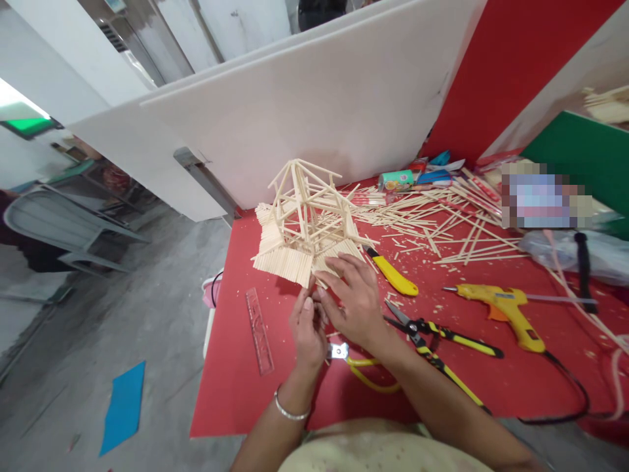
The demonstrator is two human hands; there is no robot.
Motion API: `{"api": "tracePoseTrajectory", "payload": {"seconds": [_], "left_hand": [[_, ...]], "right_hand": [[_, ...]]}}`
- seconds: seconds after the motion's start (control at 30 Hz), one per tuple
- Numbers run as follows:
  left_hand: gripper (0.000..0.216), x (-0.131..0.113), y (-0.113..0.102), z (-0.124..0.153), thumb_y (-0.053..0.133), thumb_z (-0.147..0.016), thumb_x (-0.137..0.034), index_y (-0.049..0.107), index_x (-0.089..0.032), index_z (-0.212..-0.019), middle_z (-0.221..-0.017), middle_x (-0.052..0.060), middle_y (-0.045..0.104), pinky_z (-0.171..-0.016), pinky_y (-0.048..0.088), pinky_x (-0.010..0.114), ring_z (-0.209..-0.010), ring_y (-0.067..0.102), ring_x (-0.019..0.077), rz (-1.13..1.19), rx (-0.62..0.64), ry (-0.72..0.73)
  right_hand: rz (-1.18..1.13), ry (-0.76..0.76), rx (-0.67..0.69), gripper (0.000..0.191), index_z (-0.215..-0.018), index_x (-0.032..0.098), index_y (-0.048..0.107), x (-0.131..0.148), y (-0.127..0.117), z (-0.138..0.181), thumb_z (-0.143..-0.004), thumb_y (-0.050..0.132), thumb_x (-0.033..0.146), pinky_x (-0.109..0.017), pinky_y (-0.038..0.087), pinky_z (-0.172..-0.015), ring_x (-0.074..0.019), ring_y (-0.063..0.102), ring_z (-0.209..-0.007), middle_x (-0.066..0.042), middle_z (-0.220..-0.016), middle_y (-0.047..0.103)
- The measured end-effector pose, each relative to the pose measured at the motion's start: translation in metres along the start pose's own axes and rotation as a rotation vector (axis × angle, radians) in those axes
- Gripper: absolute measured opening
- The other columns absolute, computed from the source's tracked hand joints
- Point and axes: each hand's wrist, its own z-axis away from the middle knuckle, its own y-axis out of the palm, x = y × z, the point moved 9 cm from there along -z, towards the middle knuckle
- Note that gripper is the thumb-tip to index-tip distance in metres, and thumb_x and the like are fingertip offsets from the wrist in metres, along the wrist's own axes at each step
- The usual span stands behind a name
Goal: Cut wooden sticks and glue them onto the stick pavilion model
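A model built of thin wooden sticks (299, 216) stands tilted on the red tabletop, with an open frame above and panels of sticks laid side by side around its lower edge. At the front corner of a panel, my left hand (308, 331) pinches the model's edge between thumb and fingers. My right hand (356, 298) is closed on the front right edge, its fingers bent over the sticks. Exactly what lies between the fingertips is partly hidden. Just below my hands are yellow-handled scissors (376, 377), partly covered by my right forearm.
A clear ruler (259, 331) lies left. On the right are a yellow utility knife (396, 275), black-and-yellow shears (442, 334) and a yellow glue gun (506, 305) with its cord. Loose sticks (442, 216) and a green can (396, 180) lie behind, before a white partition (314, 111).
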Motion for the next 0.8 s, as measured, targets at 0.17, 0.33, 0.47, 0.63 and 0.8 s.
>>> {"api": "tracePoseTrajectory", "payload": {"seconds": [0.17, 0.33, 0.47, 0.63, 0.8], "left_hand": [[0.044, 0.0012, -0.0016, 0.0004, 0.072, -0.086, -0.040, 0.073, -0.020, -0.125, -0.073, 0.003, 0.069, -0.069, 0.051, 0.022, -0.070, 0.064, 0.0123, 0.001, -0.014, -0.008], [0.042, 0.0026, -0.0013, 0.0006, 0.072, -0.086, -0.038, 0.073, -0.020, -0.124, -0.082, 0.006, 0.073, -0.071, 0.051, 0.022, -0.075, 0.067, 0.0133, 0.025, -0.012, -0.018], [0.042, 0.0015, -0.0010, 0.0006, 0.074, -0.085, -0.038, 0.074, -0.020, -0.123, -0.083, 0.005, 0.073, -0.070, 0.051, 0.021, -0.076, 0.067, 0.0129, 0.029, -0.015, -0.013], [0.041, 0.0008, -0.0002, 0.0004, 0.075, -0.084, -0.038, 0.075, -0.021, -0.121, -0.080, 0.003, 0.072, -0.067, 0.050, 0.019, -0.071, 0.065, 0.0101, 0.041, -0.009, -0.011], [0.043, 0.0005, -0.0008, -0.0001, 0.075, -0.084, -0.039, 0.074, -0.020, -0.123, -0.078, 0.004, 0.071, -0.065, 0.050, 0.019, -0.069, 0.064, 0.0108, 0.027, -0.009, -0.007]], "right_hand": [[0.002, -0.009, -0.004, 0.037, -0.128, 0.027, 0.062, 0.0008, -0.0002, 0.0002, -0.091, 0.062, 0.027, -0.053, 0.038, -0.113, -0.0290, 0.048, -0.134, -0.007, -0.137, 0.061], [0.014, -0.013, 0.000, 0.034, -0.125, 0.028, 0.064, 0.0017, -0.0001, 0.0008, -0.091, 0.061, 0.025, -0.053, 0.038, -0.112, -0.0290, 0.047, -0.135, -0.006, -0.138, 0.060], [0.014, -0.018, -0.006, 0.034, -0.125, 0.028, 0.064, 0.0023, -0.0006, 0.0006, -0.091, 0.062, 0.025, -0.053, 0.038, -0.112, -0.0289, 0.047, -0.135, -0.006, -0.137, 0.060], [0.018, -0.017, -0.005, 0.034, -0.125, 0.028, 0.065, 0.0017, -0.0007, 0.0002, -0.091, 0.062, 0.025, -0.053, 0.039, -0.112, -0.0293, 0.048, -0.135, -0.007, -0.137, 0.060], [0.020, -0.017, -0.007, 0.033, -0.124, 0.028, 0.065, 0.0016, -0.0010, -0.0006, -0.091, 0.062, 0.025, -0.053, 0.039, -0.112, -0.0291, 0.048, -0.134, -0.007, -0.137, 0.061]]}}
